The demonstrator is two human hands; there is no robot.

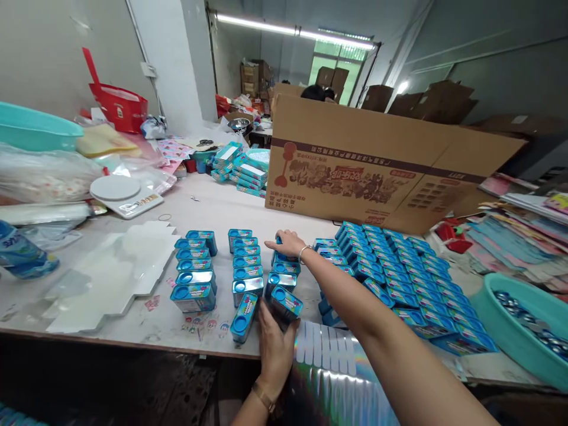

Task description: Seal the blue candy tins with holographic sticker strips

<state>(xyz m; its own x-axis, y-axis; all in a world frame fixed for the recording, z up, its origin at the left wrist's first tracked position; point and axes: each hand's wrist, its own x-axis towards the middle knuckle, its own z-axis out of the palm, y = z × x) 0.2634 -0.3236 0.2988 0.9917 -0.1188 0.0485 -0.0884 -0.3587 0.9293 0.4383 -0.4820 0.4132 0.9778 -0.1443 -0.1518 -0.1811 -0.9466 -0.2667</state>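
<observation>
- Pale bench (213, 210) across the middle of the frame, small stickers (204, 325) lying near its front edge.
- Left hand (276, 346), lower centre: grip closed round the nearest blue tin (286, 300) of the centre row.
- Right hand (289, 242), centre: over that row's far end; I cannot tell whether its grip pinches anything.
- 2 more tin rows stand left of centre; a packed tin block (408, 272) fills the right.
- Left: white sheet (119, 275), kitchen scale (126, 195).
- Lower right: teal basin (483, 302).
- Behind: printed carton (355, 148); lit tube (266, 25) up top.
</observation>
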